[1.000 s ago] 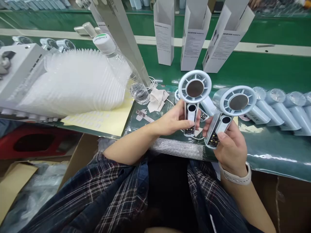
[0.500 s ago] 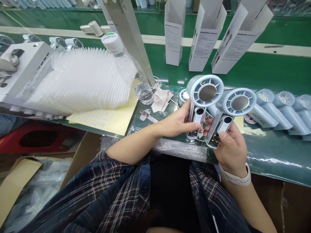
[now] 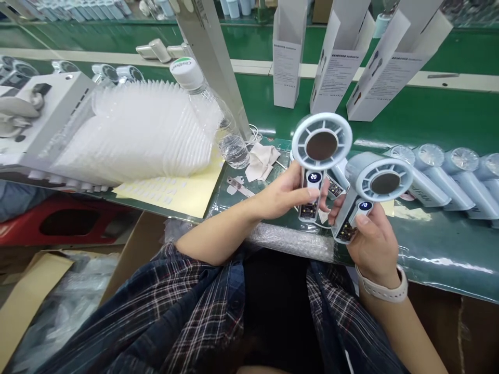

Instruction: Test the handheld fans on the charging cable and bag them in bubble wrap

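My left hand (image 3: pixel 286 192) is closed around the handle of a light blue handheld fan (image 3: pixel 322 143), its thumb on the front below a small round display reading 20. A second light blue handheld fan (image 3: pixel 380 179) is in my right hand (image 3: pixel 374 241), thumb pressed near its own lit display, also showing 20. Both handles have bare circuit boards exposed at the lower front. The two fans are held side by side above the bench edge, tilted slightly apart. Behind them another fan with an exposed circuit board (image 3: pixel 334 188) lies on the bench, partly hidden.
Several blue fans (image 3: pixel 462 179) lie in a row at the right. Three white boxes (image 3: pixel 286 72) stand open at the back. To the left are a water bottle (image 3: pixel 232 145), a stack of clear plastic trays (image 3: pixel 144 130), a yellow sheet (image 3: pixel 195 200) and a crumpled cloth (image 3: pixel 262 161).
The displays on both fans, dark before, now show 20. The fans have moved slightly apart, the left one tilting up and the right one lowering a little.
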{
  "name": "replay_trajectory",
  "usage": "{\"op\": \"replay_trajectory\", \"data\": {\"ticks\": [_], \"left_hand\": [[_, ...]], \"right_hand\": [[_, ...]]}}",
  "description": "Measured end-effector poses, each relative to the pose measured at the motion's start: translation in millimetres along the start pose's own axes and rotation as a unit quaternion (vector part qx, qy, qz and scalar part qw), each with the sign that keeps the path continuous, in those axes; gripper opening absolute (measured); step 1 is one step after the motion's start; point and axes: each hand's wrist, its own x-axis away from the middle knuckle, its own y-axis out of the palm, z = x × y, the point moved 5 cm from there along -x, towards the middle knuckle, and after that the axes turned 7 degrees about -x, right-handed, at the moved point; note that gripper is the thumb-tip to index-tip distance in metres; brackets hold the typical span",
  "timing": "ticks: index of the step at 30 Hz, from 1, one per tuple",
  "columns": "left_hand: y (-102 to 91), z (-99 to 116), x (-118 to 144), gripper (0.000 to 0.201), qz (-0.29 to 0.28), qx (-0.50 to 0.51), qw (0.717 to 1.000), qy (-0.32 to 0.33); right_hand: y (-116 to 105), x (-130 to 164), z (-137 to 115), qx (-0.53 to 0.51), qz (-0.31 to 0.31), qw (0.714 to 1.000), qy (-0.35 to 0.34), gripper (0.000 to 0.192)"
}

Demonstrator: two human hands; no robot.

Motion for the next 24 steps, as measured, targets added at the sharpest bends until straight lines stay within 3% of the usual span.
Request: {"op": "replay_trajectory", "data": {"ticks": [4,8,20,24], "left_hand": [[-5.3,-5,-1,0.055,0.009,-0.056,0.998,-0.009],[-7.7,-13,-2,0.053,0.028,-0.044,0.998,-0.025],[-7.4,-13,-1,0.054,0.031,-0.082,0.996,-0.025],[-7.2,-10,2,0.052,0.039,-0.118,0.991,-0.057]], "right_hand": [[-1,-2,-1,0.009,0.002,1.000,-0.027,0.028],[1,-6,3,0.002,0.017,1.000,-0.017,0.028],[-6,-5,-1,0.015,0.028,0.999,-0.039,0.023],[-5,-7,-1,0.021,0.040,0.999,-0.026,0.019]]}}
